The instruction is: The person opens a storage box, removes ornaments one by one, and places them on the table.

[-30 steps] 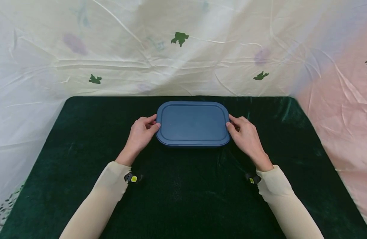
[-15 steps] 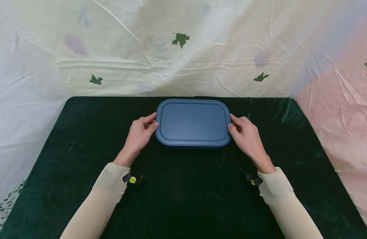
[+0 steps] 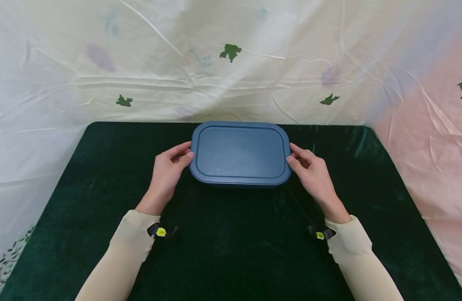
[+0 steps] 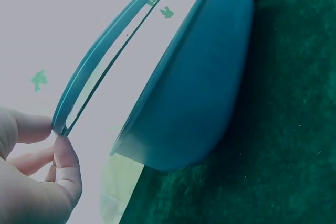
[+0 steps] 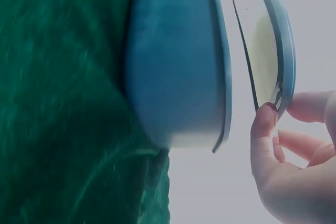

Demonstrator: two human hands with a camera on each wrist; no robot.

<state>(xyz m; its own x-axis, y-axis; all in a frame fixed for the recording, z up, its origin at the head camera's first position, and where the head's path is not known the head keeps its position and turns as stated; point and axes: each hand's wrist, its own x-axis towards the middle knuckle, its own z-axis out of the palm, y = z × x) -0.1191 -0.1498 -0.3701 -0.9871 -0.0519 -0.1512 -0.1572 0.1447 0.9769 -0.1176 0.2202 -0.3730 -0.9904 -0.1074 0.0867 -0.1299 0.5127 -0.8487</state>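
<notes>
A blue rectangular lid (image 3: 240, 152) with rounded corners spans the space between both hands in the head view. My left hand (image 3: 167, 171) pinches its left end between thumb and fingers, and my right hand (image 3: 315, 175) pinches the right end the same way. Both wrist views show a gap between the lid (image 4: 89, 64) and a deep blue container (image 4: 194, 87), which stands on the cloth. From the right wrist side, the container (image 5: 178, 66) has a thin projecting rim. The lid hides it from the head camera, and its inside is not visible.
Dark green velvety cloth (image 3: 231, 251) covers the table. A pale fabric backdrop (image 3: 231, 92) with green leaf shapes hangs behind the far edge, and pinkish fabric (image 3: 430, 159) hangs at the right. Small dark devices (image 3: 154, 230) with yellow marks are on the wrists.
The lid appears larger and its far edge has shifted up the head view, consistent with it rising toward the camera. Both hands keep their pinch; the left has moved slightly left.
</notes>
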